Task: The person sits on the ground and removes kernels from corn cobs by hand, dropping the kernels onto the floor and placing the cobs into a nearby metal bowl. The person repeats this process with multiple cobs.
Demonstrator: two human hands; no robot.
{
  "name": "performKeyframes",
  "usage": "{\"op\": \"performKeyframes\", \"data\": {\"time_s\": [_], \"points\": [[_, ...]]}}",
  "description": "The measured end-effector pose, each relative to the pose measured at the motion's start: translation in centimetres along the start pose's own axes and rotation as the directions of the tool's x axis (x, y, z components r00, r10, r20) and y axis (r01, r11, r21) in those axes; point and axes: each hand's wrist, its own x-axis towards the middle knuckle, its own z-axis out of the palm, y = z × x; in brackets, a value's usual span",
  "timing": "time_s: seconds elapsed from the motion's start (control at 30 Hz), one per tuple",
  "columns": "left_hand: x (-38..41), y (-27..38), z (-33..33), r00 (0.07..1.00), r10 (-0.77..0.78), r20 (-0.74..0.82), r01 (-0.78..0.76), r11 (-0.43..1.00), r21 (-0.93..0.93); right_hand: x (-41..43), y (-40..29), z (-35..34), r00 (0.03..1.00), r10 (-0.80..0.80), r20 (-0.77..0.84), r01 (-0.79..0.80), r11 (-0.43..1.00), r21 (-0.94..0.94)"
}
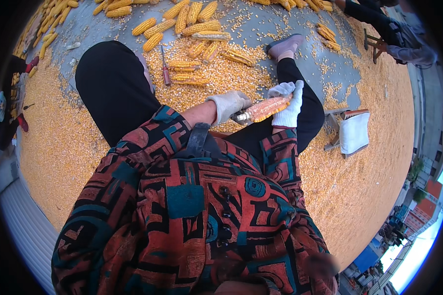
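A partly shelled corn cob (267,108) is held between my two gloved hands, tilted up toward the right. My right hand (289,105), in a white knit glove, grips its thicker end from behind. Around the pale narrow tip curl the fingers of my left hand (229,106), whose glove is greyish with dark, worn fingers. Yellow kernels remain along the cob's lower side; the upper face is bare and pinkish. Beyond my hands, a screwdriver (165,70) with a red handle lies on loose kernels (240,83). Partly stripped ears (190,79) lie beside it.
Whole corn ears (201,27) are piled ahead, between my feet. A low wooden stool (354,132) with a white cloth pad stands at right on spread kernels (358,191). Another person (402,40) sits at upper right; part of a person (13,107) shows at far left.
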Motion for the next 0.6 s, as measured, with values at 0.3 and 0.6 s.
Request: {"op": "performKeyframes", "data": {"time_s": [0.3, 0.6], "points": [[0.2, 0.9, 0.6, 0.949, 0.315, 0.008, -0.233, 0.686, 0.690, 0.5, 3.3, 0.7, 0.893, -0.282, -0.350, 0.043, 0.829, -0.557], [-2.7, 4.3, 0.6, 0.991, 0.009, 0.135, -0.001, 0.998, -0.063, 0.4, 2.5, 1.0, 0.990, -0.042, 0.131, 0.082, 0.945, -0.317]]}}
